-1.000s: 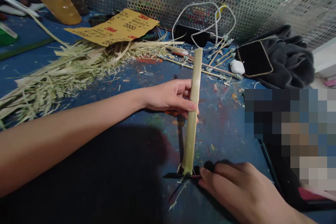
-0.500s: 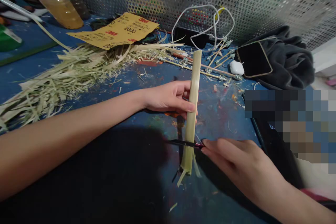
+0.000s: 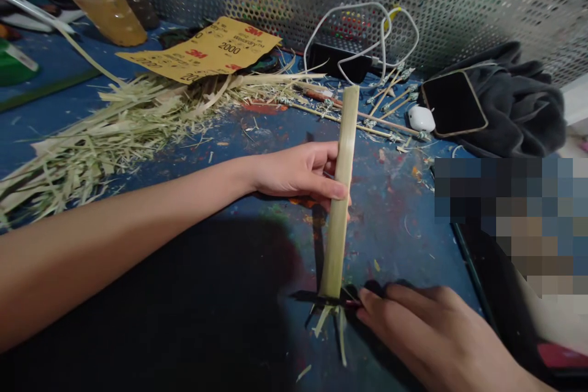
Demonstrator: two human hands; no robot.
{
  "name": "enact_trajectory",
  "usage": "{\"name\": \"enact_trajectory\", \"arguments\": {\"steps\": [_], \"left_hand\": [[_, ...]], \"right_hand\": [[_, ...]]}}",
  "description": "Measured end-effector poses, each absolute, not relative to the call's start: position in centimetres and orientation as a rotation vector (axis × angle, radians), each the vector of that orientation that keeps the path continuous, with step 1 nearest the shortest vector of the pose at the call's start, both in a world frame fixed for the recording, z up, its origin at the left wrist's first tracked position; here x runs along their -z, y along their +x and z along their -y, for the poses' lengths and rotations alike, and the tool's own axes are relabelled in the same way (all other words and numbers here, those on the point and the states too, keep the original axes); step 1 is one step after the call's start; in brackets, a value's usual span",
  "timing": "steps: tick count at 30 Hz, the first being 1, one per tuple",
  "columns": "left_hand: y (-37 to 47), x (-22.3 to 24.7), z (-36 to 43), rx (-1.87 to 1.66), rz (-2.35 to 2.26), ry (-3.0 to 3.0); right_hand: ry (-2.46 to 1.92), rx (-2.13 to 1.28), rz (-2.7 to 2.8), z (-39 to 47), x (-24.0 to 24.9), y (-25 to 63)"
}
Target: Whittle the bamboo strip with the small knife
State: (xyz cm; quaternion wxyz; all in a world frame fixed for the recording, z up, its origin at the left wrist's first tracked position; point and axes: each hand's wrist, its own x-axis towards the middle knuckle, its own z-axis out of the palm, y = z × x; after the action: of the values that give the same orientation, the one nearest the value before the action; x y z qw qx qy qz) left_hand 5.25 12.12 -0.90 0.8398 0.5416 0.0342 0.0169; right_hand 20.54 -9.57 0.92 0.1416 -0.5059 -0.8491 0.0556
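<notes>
My left hand is closed around the middle of a pale green bamboo strip, thumb on the near face. The strip leans upright, its lower end close to the blue table. Thin slivers curl off that lower end. In my right hand is a knife with a dark, narrow blade. The blade lies across the strip near its bottom; the handle is mostly hidden by my fingers.
A heap of bamboo shavings covers the left, with yellow sandpaper on top. Behind lie thin sticks, a white cable, an earbud case, a phone and dark cloth. A bottle stands back left.
My right hand has drawn the knife down along the bamboo strip towards its lower end. A longer sliver now hangs there. My left hand keeps its hold.
</notes>
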Motion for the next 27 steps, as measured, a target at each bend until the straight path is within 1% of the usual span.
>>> {"name": "enact_trajectory", "arguments": {"steps": [4, 10, 18, 23, 27], "left_hand": [[5.3, 0.9, -12.1, -0.033, -0.076, 1.136], [5.5, 0.5, -12.0, 0.009, -0.093, 1.162], [5.4, 0.5, -11.9, -0.003, -0.135, 1.175], [5.5, 0.3, -11.7, -0.05, -0.173, 1.242], [5.6, 0.1, -11.5, -0.025, -0.192, 1.302]], "right_hand": [[-1.531, -0.055, 2.397, 8.9, -1.3, 21.1], [-1.54, -0.208, 2.425, 9.0, -1.7, 21.3], [-1.435, -0.143, 2.586, 10.4, -1.3, 20.8], [-1.543, -0.107, 2.491, 9.5, -2.0, 21.1], [-1.513, -0.115, 2.494, 9.3, -2.3, 21.0]]}}
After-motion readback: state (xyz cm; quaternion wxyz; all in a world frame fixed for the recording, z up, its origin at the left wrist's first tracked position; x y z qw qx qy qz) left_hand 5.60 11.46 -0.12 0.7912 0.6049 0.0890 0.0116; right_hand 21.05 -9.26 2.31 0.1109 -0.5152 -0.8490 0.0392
